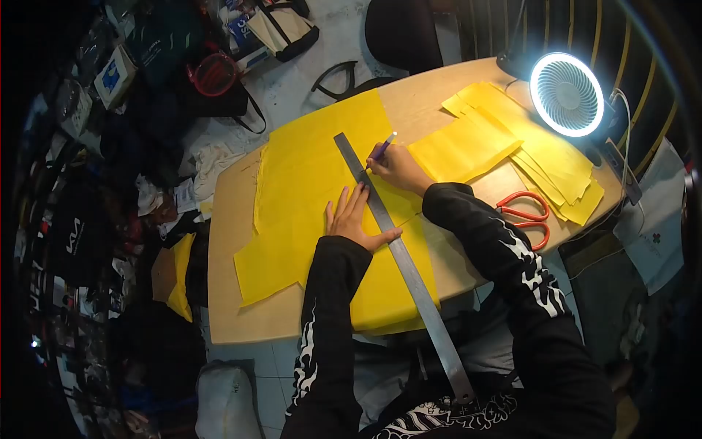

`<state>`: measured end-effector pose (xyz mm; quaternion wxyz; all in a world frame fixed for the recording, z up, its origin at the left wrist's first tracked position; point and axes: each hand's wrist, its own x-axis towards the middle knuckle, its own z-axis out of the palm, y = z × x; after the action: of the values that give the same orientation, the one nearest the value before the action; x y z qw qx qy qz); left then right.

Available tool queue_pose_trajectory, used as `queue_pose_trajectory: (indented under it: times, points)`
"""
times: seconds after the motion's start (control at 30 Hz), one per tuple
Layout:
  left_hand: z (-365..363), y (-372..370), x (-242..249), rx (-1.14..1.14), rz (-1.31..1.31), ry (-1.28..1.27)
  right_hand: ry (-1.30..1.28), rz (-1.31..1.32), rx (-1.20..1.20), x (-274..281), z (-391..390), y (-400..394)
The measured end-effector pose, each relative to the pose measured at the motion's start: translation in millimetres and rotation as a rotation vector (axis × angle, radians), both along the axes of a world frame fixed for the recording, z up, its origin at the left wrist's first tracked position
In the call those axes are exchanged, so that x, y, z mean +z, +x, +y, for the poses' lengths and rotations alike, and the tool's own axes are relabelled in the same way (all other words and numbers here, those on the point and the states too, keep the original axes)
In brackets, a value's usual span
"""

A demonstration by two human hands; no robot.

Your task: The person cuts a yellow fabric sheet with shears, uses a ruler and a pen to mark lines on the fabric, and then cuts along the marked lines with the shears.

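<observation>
A long metal ruler [413, 282] lies slantwise across a large yellow sheet [307, 157], its near end reaching past the table edge toward my body. My left hand [355, 219] presses flat on the ruler and the sheet, fingers spread. In my right hand [398, 168] is a purple pen [382, 148] with a white end, its tip at the ruler's right edge. Beside my right forearm lie scissors with orange-red handles [528, 208]; the sleeve seems to cover their blades.
Cut yellow pieces [548, 161] are piled at the right of the wooden table [238, 322]. A lit round fan lamp [567, 95] stands at the far right corner. A black chair [404, 33] is beyond the table. Bags and clutter fill the left side.
</observation>
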<state>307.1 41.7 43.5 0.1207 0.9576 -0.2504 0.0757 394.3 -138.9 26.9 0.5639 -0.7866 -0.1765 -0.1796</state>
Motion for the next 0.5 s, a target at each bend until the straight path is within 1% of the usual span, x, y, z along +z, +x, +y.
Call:
queue_pose_trajectory:
  times: [0.4,0.5]
  points:
    - [0,-2,3,0.003,0.031,0.035,-0.095,0.036,0.004,4,-2,-1]
    - [1,-2,-1,0.012,0.013,0.024,0.320,0.228,0.107,15,-2,-7]
